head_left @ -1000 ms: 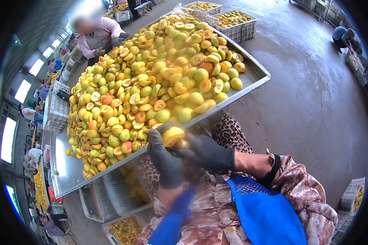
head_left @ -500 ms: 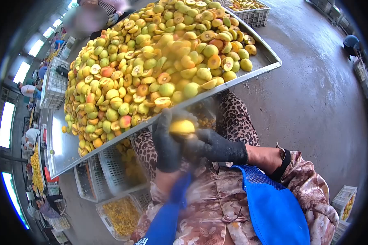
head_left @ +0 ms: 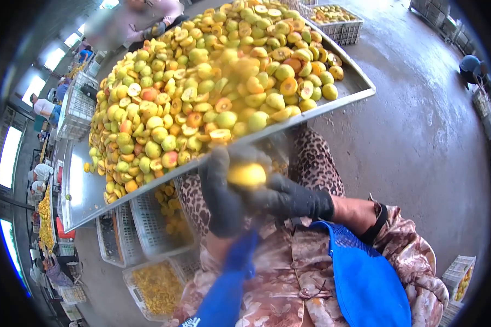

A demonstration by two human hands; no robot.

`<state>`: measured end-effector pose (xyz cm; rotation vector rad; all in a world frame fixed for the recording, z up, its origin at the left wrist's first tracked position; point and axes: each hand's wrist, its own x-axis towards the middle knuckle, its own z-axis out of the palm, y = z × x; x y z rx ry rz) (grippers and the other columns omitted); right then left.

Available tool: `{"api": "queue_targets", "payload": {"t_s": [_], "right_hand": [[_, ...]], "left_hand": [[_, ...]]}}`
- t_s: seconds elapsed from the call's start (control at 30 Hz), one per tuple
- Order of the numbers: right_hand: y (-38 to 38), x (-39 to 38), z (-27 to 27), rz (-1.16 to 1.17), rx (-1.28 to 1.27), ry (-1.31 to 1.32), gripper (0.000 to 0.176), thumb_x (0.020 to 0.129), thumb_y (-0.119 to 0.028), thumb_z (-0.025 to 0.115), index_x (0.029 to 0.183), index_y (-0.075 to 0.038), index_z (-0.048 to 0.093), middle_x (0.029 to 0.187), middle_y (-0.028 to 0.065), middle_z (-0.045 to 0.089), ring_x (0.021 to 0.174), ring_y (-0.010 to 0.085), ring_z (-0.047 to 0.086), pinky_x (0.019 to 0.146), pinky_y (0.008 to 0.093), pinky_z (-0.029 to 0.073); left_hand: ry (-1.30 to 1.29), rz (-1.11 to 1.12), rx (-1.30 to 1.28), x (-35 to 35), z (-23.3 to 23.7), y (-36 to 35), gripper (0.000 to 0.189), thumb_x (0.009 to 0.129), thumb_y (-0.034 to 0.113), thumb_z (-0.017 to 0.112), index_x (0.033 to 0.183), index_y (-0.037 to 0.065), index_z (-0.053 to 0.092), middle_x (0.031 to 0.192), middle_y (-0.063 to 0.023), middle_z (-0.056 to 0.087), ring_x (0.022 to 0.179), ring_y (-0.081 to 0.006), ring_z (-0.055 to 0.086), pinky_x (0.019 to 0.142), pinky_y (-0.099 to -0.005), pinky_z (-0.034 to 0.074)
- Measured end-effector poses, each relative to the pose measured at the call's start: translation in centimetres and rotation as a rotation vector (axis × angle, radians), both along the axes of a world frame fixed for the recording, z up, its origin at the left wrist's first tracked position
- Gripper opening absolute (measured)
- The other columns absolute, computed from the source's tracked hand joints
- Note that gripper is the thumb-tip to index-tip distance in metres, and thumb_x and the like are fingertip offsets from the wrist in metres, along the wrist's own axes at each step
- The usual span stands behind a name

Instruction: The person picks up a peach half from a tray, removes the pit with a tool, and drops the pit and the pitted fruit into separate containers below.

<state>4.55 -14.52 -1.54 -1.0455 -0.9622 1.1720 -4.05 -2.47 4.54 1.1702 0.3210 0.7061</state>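
A yellow peach [head_left: 247,175] sits in the fingers of my left hand [head_left: 219,193], just below the near rim of the metal tray [head_left: 223,153]. My right hand [head_left: 297,199] is closed close against the fruit's lower right side. Whatever its fingers hold is blurred and hidden. Dark gloves cover both hands. On the tray lies a big heap of peaches [head_left: 163,117], many of them cut in halves with brown-red centres showing.
Under the tray stand white plastic crates [head_left: 139,215]. Another crate [head_left: 157,289] holds small yellow pieces. A filled crate [head_left: 341,31] is behind the tray's far corner. Across the tray is another person [head_left: 157,16]; more people work along the left side.
The view has shifted slightly. My hands stay together around the peach, and its yellow side now shows a little more. The person across the tray has moved a little.
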Motion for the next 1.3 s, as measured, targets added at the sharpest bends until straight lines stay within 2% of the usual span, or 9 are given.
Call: {"api": "queue_targets", "payload": {"t_s": [0.23, 0.4, 0.47, 0.57, 0.67, 0.87, 1.03, 1.2, 1.3], "right_hand": [[0.3, -0.7, -0.1, 0.066, 0.225, -0.184, 0.068, 0.100, -0.030, 0.059, 0.154, 0.003, 0.033, 0.157, 0.0230, 0.031, 0.148, 0.0370, 0.029, 0.122, 0.0429, 0.027], [2.3, -1.2, -2.4, 0.231, 0.122, -0.232, 0.049, 0.103, -0.030, 0.057, 0.142, -0.002, 0.050, 0.130, 0.0198, 0.060, 0.121, 0.0336, 0.061, 0.102, 0.0420, 0.049], [2.4, -1.7, -2.2, 0.187, -0.012, -0.189, 0.040, 0.104, -0.035, 0.058, 0.129, -0.004, 0.058, 0.097, 0.0139, 0.070, 0.097, 0.0285, 0.070, 0.085, 0.0413, 0.053], [2.4, -1.7, -5.6, -0.017, -0.088, -0.220, 0.031, 0.100, -0.031, 0.061, 0.115, -0.004, 0.063, 0.090, 0.0172, 0.069, 0.086, 0.0326, 0.071, 0.076, 0.0436, 0.055], [0.8, 0.0, -4.8, 0.277, -0.191, -1.045, 0.024, 0.095, -0.025, 0.062, 0.105, -0.004, 0.064, 0.095, 0.0208, 0.070, 0.086, 0.0361, 0.070, 0.072, 0.0472, 0.056], [-0.3, -0.1, -6.0, -0.216, -0.262, -0.946, 0.028, 0.097, -0.032, 0.062, 0.107, -0.006, 0.063, 0.088, 0.0217, 0.070, 0.082, 0.0417, 0.070, 0.073, 0.0517, 0.054], [-3.7, 1.6, -3.9, -0.465, -0.281, -0.689, 0.035, 0.101, -0.035, 0.063, 0.114, -0.002, 0.063, 0.090, 0.0215, 0.071, 0.084, 0.0334, 0.071, 0.077, 0.0440, 0.054], [-3.1, 1.8, -2.6, -0.601, -0.098, -0.342, 0.021, 0.104, -0.023, 0.061, 0.104, -0.002, 0.061, 0.087, -0.0012, 0.061, 0.082, 0.0086, 0.053, 0.071, 0.0306, 0.048], [-0.8, 1.6, -2.4, -0.542, -0.120, -0.291, 0.021, 0.104, -0.022, 0.061, 0.105, -0.001, 0.063, 0.088, -0.0016, 0.062, 0.082, 0.0059, 0.053, 0.071, 0.0258, 0.048]], "left_hand": [[-0.098, -0.426, 0.085, -2.1, -1.3, 1.4, 0.047, 0.100, 0.035, 0.057, 0.073, -0.002, 0.065, 0.082, -0.0201, 0.067, 0.074, -0.0281, 0.065, 0.069, -0.0373, 0.053], [-0.084, -0.044, -0.075, -3.4, -2.1, 1.3, 0.058, 0.109, 0.054, 0.041, 0.087, 0.004, 0.062, 0.086, -0.0170, 0.068, 0.076, -0.0243, 0.064, 0.072, -0.0347, 0.052], [-0.027, 0.214, -0.098, -5.8, -3.4, 5.1, 0.062, 0.109, 0.058, 0.036, 0.096, 0.004, 0.063, 0.084, -0.0164, 0.068, 0.078, -0.0256, 0.065, 0.076, -0.0357, 0.054], [0.350, 0.717, 0.316, -10.7, -4.9, 10.8, 0.051, 0.108, 0.042, 0.050, 0.104, -0.003, 0.073, 0.112, -0.0195, 0.073, 0.104, -0.0297, 0.071, 0.095, -0.0367, 0.056], [0.514, 0.776, 0.916, -9.8, -7.6, 14.4, 0.047, 0.107, 0.036, 0.052, 0.108, -0.005, 0.075, 0.134, -0.0223, 0.065, 0.119, -0.0306, 0.065, 0.101, -0.0369, 0.053], [0.222, 0.164, 1.111, 8.3, -10.9, 10.8, 0.033, 0.097, 0.020, 0.068, 0.124, 0.000, 0.069, 0.137, -0.0216, 0.064, 0.132, -0.0307, 0.059, 0.109, -0.0416, 0.046], [0.835, -0.107, 1.482, 14.4, -10.3, 8.6, 0.034, 0.099, 0.024, 0.064, 0.120, -0.003, 0.069, 0.118, -0.0146, 0.073, 0.104, -0.0301, 0.071, 0.092, -0.0446, 0.056], [0.060, -0.303, 0.101, 8.9, -9.9, 11.2, 0.041, 0.099, 0.020, 0.060, 0.130, -0.006, 0.064, 0.122, -0.0126, 0.070, 0.110, -0.0206, 0.069, 0.097, -0.0337, 0.057], [0.060, -0.171, 0.586, 3.8, -9.6, 9.8, 0.046, 0.103, 0.020, 0.055, 0.140, -0.008, 0.054, 0.134, -0.0178, 0.064, 0.121, -0.0232, 0.065, 0.105, -0.0378, 0.053]]}}
